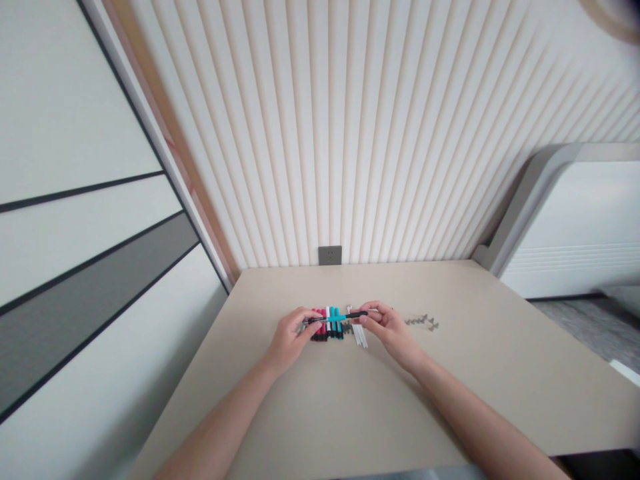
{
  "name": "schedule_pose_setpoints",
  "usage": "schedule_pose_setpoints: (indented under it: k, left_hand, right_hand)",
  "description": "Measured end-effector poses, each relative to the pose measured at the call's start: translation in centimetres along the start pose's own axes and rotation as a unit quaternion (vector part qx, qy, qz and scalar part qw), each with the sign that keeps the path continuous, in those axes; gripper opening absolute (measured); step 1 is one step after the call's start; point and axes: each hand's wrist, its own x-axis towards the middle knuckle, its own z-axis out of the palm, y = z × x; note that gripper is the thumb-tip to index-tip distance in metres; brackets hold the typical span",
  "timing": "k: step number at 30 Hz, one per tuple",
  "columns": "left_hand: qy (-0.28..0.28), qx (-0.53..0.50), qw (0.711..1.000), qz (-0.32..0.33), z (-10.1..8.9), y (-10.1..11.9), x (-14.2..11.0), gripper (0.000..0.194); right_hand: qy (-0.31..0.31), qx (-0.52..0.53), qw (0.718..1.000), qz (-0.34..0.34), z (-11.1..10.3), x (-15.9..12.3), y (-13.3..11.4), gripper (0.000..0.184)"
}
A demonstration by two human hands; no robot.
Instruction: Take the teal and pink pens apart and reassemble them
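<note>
My left hand and my right hand are both closed on one pen, held level above the table. It has a teal middle and black ends; the left end is pinched by my left fingers, the right end by my right thumb and fingers. Under and behind it lies a row of red, white and teal pen barrels with black lower parts. White thin tubes lie just left of my right hand. Small dark pieces sit between the barrels and the tubes, partly hidden.
Small grey metallic-looking pieces are scattered right of my right hand. Everything lies on a beige table. Behind it rises a ribbed wall with a dark socket. A white cabinet stands left, a grey-and-white headboard right.
</note>
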Motion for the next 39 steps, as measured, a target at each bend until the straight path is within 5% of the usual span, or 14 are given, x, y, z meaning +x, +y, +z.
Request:
schedule_pose_setpoints:
  k: [9,15,21,28,33,39]
  left_hand:
    - [0.003,0.001,1.000,0.005,0.0,-0.2,0.0,0.015]
    - [-0.005,-0.019,0.999,0.033,0.0,0.1,0.0,0.013]
    - [-0.011,-0.009,0.999,0.040,0.2,0.1,0.1,0.013]
    - [0.019,0.006,1.000,0.022,0.0,-0.3,0.0,0.014]
    - [0.009,0.006,1.000,0.029,0.0,-0.1,0.0,0.015]
    - [-0.003,0.004,0.999,0.045,0.0,0.2,0.1,0.012]
  right_hand:
    - [-0.033,-0.014,0.999,0.000,0.3,-0.4,0.2,0.032]
    - [0.034,-0.151,0.988,0.008,0.2,-0.4,0.7,0.034]
    - [0.033,-0.277,0.960,0.006,-0.3,-0.2,1.4,0.062]
    - [0.028,-0.310,0.947,-0.079,-0.7,-0.5,-0.1,0.036]
    - [0.054,-0.339,0.936,-0.074,-0.8,-0.4,0.1,0.028]
    - [0.052,-0.363,0.930,-0.021,-0.7,-0.3,0.8,0.054]
